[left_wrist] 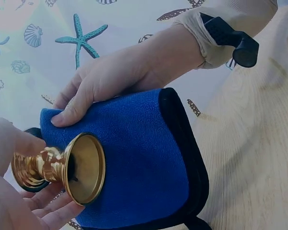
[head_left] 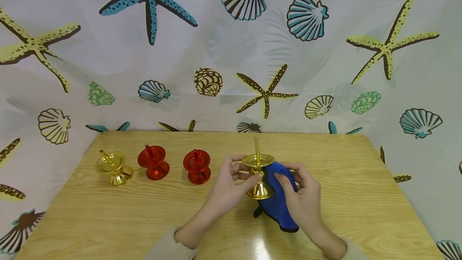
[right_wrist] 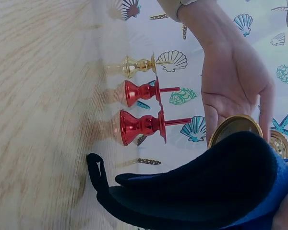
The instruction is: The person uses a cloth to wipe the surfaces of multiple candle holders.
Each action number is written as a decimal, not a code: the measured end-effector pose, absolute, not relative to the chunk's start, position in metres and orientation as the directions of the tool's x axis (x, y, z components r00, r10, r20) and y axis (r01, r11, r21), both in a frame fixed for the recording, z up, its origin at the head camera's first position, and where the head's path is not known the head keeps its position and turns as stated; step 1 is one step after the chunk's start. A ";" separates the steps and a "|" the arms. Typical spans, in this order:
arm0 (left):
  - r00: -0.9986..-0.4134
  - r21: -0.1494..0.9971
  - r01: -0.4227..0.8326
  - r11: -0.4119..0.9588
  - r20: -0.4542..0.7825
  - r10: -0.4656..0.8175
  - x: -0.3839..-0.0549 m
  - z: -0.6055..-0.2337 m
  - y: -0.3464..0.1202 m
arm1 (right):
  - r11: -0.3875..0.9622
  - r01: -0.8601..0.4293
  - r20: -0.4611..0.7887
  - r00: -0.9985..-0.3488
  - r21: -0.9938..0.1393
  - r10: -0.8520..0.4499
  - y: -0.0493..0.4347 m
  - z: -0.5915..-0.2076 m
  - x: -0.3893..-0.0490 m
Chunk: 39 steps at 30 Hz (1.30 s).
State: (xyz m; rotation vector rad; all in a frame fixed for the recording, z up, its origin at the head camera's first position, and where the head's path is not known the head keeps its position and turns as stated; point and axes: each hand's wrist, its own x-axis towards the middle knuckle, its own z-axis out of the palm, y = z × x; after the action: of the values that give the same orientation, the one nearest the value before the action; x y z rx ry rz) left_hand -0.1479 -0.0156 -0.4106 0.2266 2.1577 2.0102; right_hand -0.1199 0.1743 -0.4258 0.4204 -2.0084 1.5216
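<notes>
Above the table, my left hand [head_left: 232, 183] grips a gold candle holder [head_left: 260, 189] by its stem, with the thumb in front. The holder stands upright, its spike pointing up from the dish. My right hand [head_left: 304, 196] pinches a folded blue cloth [head_left: 278, 204] with dark edging, right beside the holder. In the left wrist view the cloth [left_wrist: 134, 153] lies behind the gold holder [left_wrist: 53, 165], and the right thumb presses on its top edge. A black loop [right_wrist: 97, 172] hangs from the cloth in the right wrist view, where the cloth partly hides the holder [right_wrist: 235, 127].
On the table's left side stand another gold candle holder [head_left: 119, 173] and two red ones, one in the middle [head_left: 157, 167] and one nearer my left hand [head_left: 198, 171]. The wooden table [head_left: 144, 220] ends at a hanging sheet [head_left: 216, 51] printed with shells and starfish.
</notes>
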 end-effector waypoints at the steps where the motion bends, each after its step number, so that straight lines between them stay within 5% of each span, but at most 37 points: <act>1: -0.971 0.998 -0.018 0.067 -0.034 0.236 -0.148 -0.411 -0.016 | 0.294 -0.570 0.616 -0.782 -0.768 0.094 0.175 -0.427 -0.120; 9: -0.960 0.997 -0.039 0.062 -0.055 0.274 -0.151 -0.413 -0.018 | 0.253 -0.592 0.626 -0.777 -0.765 0.072 0.176 -0.433 -0.125; 17: -0.954 0.994 -0.064 0.084 -0.086 0.286 -0.152 -0.417 -0.020 | 0.370 -0.509 0.540 -0.841 -0.777 -0.022 0.174 -0.436 -0.125; 32: -0.983 0.997 -0.012 0.081 -0.026 0.182 -0.151 -0.417 -0.020 | 0.198 -0.730 0.734 -0.676 -0.654 -0.063 0.175 -0.430 -0.106; 39: -0.985 0.998 0.012 0.069 0.000 0.174 -0.149 -0.414 -0.016 | 0.224 -0.721 0.730 -0.681 -0.655 -0.059 0.175 -0.423 -0.104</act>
State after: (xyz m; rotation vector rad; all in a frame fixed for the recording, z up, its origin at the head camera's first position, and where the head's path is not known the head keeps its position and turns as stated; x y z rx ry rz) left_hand -0.1488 -0.0162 -0.4140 0.1931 2.2071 2.0566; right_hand -0.1040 0.1754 -0.4235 0.7166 -1.9289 1.4950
